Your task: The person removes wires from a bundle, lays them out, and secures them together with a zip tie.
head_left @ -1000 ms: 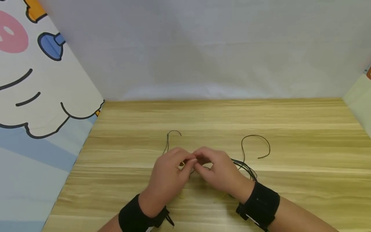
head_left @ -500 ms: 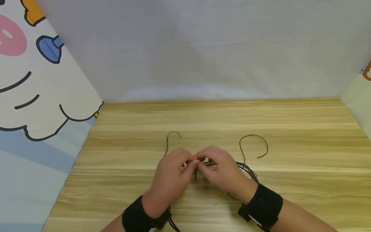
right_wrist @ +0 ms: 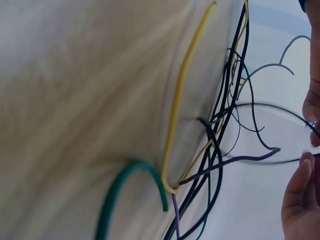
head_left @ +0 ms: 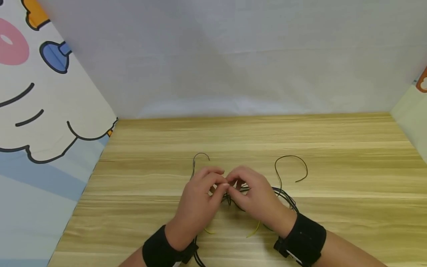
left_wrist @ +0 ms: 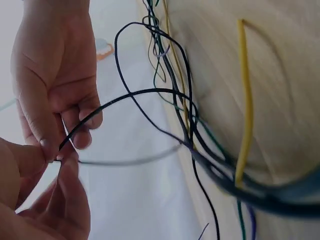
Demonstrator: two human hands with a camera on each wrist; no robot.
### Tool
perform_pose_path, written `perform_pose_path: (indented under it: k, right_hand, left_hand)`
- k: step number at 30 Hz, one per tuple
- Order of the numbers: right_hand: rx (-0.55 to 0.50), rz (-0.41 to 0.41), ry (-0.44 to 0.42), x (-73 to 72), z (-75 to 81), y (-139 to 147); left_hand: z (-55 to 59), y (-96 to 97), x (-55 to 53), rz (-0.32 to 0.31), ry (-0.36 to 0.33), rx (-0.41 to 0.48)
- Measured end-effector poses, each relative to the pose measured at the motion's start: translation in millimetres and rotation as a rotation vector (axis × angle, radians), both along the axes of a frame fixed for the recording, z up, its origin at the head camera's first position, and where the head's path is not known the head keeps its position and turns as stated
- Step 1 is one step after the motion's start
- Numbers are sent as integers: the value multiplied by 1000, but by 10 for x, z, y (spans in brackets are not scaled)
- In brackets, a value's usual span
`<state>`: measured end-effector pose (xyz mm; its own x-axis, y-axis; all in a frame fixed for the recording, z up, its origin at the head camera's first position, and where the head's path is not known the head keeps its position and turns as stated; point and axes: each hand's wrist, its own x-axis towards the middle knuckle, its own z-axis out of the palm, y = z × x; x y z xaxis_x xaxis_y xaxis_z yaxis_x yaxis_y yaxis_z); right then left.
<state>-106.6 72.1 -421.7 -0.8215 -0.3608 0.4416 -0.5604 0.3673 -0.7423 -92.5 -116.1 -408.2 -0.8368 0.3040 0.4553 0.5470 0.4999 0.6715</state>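
In the head view my left hand (head_left: 200,204) and right hand (head_left: 255,196) meet fingertip to fingertip above the table. Between them they pinch a thin black wire (left_wrist: 117,97), which arches from the fingertips back to the wire bundle in the left wrist view. Beneath the hands runs that loose bundle of wires (head_left: 283,194), mostly black, with green, yellow and purple strands. The exact spot where the fingertips meet is partly hidden. A yellow wire (left_wrist: 245,100) sticks out of the bundle close to the left wrist camera. A green wire (right_wrist: 120,185) curls near the right wrist camera.
One thin wire end (head_left: 201,154) hooks over beyond the left hand. Another dark wire loop (head_left: 297,157) lies on the wood-grain table (head_left: 350,167) beyond the right hand. A pale wall (head_left: 247,66) stands behind, and a cartoon-printed panel (head_left: 50,122) at left.
The hands have stayed together and shifted slightly to the right. The left index finger has lifted a little. More of the black wires and a yellow end show below the hands.
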Motion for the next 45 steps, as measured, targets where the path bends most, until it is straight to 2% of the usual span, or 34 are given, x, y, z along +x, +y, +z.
perform_pose_path:
  k: [5,10,13,17,19,22,27,33,35,39,45]
  right_hand:
    - [13,-14,-49,31,16,11]
    - [59,-3,30,23,-1,25]
    - [86,5,132,4,-22,41]
    - [80,0,244,-22,-46,58]
    - [64,-4,260,-27,-47,64]
    - [64,-2,263,-22,-34,68]
    - [93,-25,306,-2,0,66]
    - [88,-64,273,42,41,73]
    - [77,-57,268,52,47,82]
    - [64,-41,312,54,41,112]
    - [55,-6,381,47,-2,161]
  left_hand:
    - [-11,27,4,2,-143,52]
    - [-5,22,2,-7,-271,86]
    - [2,11,-13,-36,-294,86]
    - [1,-2,-31,-87,-276,78]
    - [-4,1,-34,-100,-285,88]
    - [-33,19,-38,-83,-290,66]
    - [-71,64,-44,-25,-209,-26]
    - [-59,103,-43,-12,-158,-69]
    - [-68,104,-47,-11,-130,-78]
    - [-91,98,-61,-23,-49,-92]
    - [-103,101,-77,-63,79,-196]
